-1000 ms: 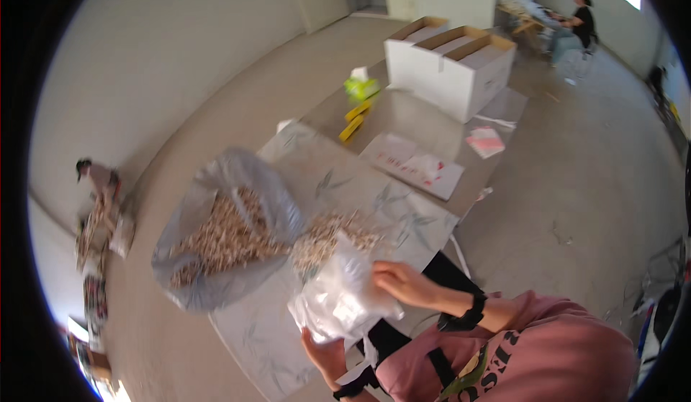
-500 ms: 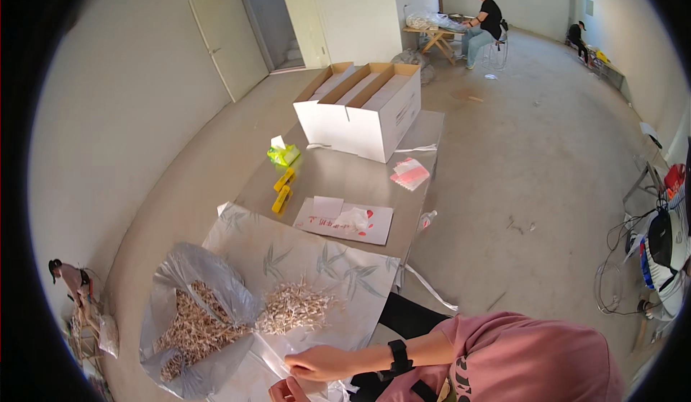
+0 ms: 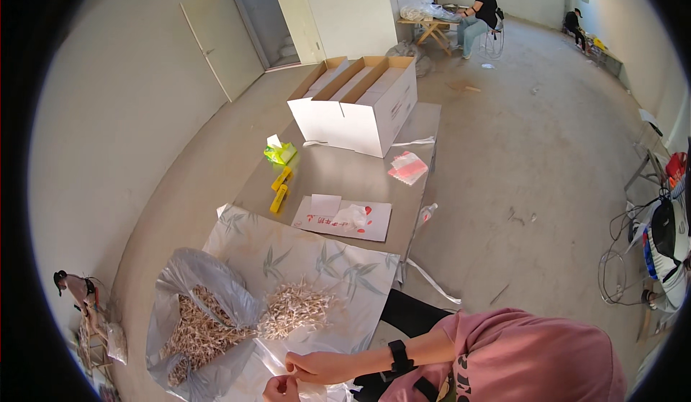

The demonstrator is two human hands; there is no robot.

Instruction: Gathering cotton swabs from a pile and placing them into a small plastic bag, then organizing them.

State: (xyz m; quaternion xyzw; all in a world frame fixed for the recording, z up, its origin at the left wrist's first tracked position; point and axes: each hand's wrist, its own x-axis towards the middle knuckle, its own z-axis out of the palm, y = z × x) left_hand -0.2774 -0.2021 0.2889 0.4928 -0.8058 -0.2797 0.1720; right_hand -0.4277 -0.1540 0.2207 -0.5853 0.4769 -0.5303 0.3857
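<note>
My right hand (image 3: 313, 367), with a black band on its wrist, reaches in from the right over the near end of the table. Its fingers are curled and closed. Just below it, at the lower edge, my left hand (image 3: 281, 389) has its fingertips pinched together close to the right one. Whatever lies between the fingers is too small or hidden to make out. Beyond my hands is a loose pile of short, thin, pale stick-like pieces (image 3: 295, 310). A grey plastic bag (image 3: 169, 290), open and holding more such pieces, lies left of the pile.
A leaf-patterned sheet (image 3: 248, 240) covers the near table. Farther along stand a white divided carton (image 3: 338, 125), yellow boxes (image 3: 279, 199), a green tissue pack (image 3: 279, 151), flat printed cardboard (image 3: 306, 222) and pink-white packets (image 3: 409, 167). A person (image 3: 484, 13) sits at another table.
My left hand has shifted slightly up and left, with its fingertips now nearer the right hand. The right hand hardly moves. The view has tilted slightly.
</note>
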